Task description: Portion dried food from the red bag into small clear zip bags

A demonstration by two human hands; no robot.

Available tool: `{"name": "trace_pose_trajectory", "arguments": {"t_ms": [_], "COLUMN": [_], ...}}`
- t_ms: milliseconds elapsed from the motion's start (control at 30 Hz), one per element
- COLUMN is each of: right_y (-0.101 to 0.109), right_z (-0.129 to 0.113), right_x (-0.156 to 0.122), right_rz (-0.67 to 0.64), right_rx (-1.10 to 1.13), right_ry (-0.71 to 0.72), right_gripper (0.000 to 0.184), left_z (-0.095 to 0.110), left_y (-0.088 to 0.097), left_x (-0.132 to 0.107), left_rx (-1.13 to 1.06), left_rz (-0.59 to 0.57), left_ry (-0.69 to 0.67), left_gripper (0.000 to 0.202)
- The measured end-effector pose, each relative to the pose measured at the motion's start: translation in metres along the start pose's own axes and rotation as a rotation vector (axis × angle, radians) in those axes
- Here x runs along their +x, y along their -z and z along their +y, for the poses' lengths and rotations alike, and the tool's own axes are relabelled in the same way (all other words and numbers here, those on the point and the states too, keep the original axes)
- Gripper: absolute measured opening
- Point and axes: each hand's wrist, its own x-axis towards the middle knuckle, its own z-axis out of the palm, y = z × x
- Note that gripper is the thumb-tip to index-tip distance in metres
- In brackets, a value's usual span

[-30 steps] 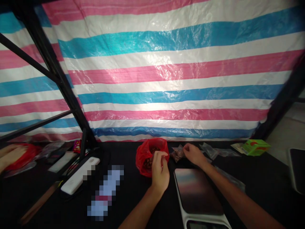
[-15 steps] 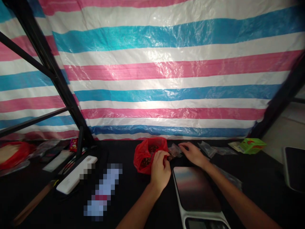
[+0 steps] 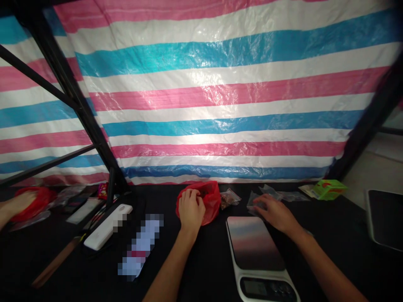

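Far left of the person's left hand, another person's hand (image 3: pixel 20 203) rests on a second red bag (image 3: pixel 42 202), with clear bags (image 3: pixel 63 200) just beside it and a small red packet (image 3: pixel 102 191) beyond them. Nearer the left hand, a white power strip (image 3: pixel 105 228) lies on the black table (image 3: pixel 214 268), partly blurred at one end, and a wooden stick (image 3: pixel 56 262) lies nearer the person and further left. Just left of the left hand lies a long object (image 3: pixel 141 245), too blurred to name. The left hand (image 3: pixel 189 208) is curled, fingers bent over the top of a red bag (image 3: pixel 209 203) and holding its gathered plastic, so what lies inside is hidden. Just beyond and right of that bag sits a small clear bag of something brown (image 3: pixel 228 198), between the two hands. The right hand (image 3: pixel 277 214) is half open, fingers lightly spread, with its fingertips (image 3: pixel 262 202) on a clear bag (image 3: pixel 254 204); whether it has hold of that bag, I cannot tell. A digital scale (image 3: pixel 253 243) stands just below and left of the right hand, not touching it. Beyond the right hand lie more clear bags (image 3: pixel 292 196), a paper slip (image 3: pixel 305 190) and a green box (image 3: pixel 329 189). Far to its right is a dark flat panel (image 3: pixel 385 218). A striped tarp (image 3: pixel 220 92) on a black metal frame (image 3: pixel 75 100) hangs behind everything.
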Motion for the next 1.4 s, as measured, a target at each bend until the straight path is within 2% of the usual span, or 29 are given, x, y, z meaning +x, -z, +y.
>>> {"name": "trace_pose_trajectory", "arguments": {"t_ms": [67,133,200,300,367,400,467,500,533,600,733,833,1100,1233,1400], "right_y": [-0.002,-0.001,0.003,0.014,0.020,0.021,0.020,0.018,0.015,0.008,0.001,0.000,0.006,0.005,0.004], "right_z": [-0.001,-0.006,-0.019,-0.053,-0.083,-0.098,-0.127,-0.139,-0.148,-0.160,-0.161,-0.154,-0.149,-0.153,-0.152], "right_x": [0.000,0.002,0.004,0.005,0.003,0.000,-0.006,-0.009,-0.011,-0.015,-0.015,-0.014,-0.019,-0.020,-0.019], "right_rz": [0.039,0.143,0.296,0.466,0.424,0.344,0.163,0.089,0.024,-0.056,-0.033,-0.019,-0.047,-0.027,-0.061], "right_rx": [-0.001,0.015,0.090,0.308,0.492,0.600,0.776,0.830,0.867,0.899,0.877,0.867,0.848,0.755,0.754], "right_ry": [-0.007,0.036,0.079,0.089,0.070,0.059,0.079,0.075,0.068,0.069,0.104,0.101,0.126,0.139,0.162], "right_gripper": [0.022,0.024,0.029,0.039,0.040,0.039,0.037,0.037,0.037,0.035,0.028,0.026,0.036,0.034,0.034], "left_z": [-0.008,-0.012,-0.011,0.001,0.014,0.020,0.030,0.033,0.034,0.034,0.029,0.029,0.032,0.032,0.031], "left_y": [-0.004,-0.008,-0.010,-0.006,-0.003,-0.003,-0.004,-0.007,-0.010,-0.015,-0.017,-0.013,-0.010,-0.006,-0.002], "left_x": [0.001,0.000,-0.001,-0.007,-0.015,-0.019,-0.029,-0.034,-0.037,-0.041,-0.036,-0.031,-0.031,-0.029,-0.026], "left_rx": [0.074,0.073,-0.028,-0.268,-0.371,-0.401,-0.415,-0.426,-0.443,-0.483,-0.535,-0.549,-0.588,-0.539,-0.480], "left_rz": [0.016,0.027,0.042,0.079,0.048,-0.009,-0.109,-0.139,-0.142,-0.117,-0.071,-0.041,-0.068,-0.123,-0.193], "left_ry": [0.058,0.072,0.009,-0.185,-0.304,-0.364,-0.443,-0.465,-0.463,-0.437,-0.402,-0.414,-0.420,-0.462,-0.502], "left_gripper": [0.023,0.023,0.021,0.022,0.021,0.033,0.075,0.090,0.097,0.092,0.064,0.054,0.054,0.056,0.065]}}
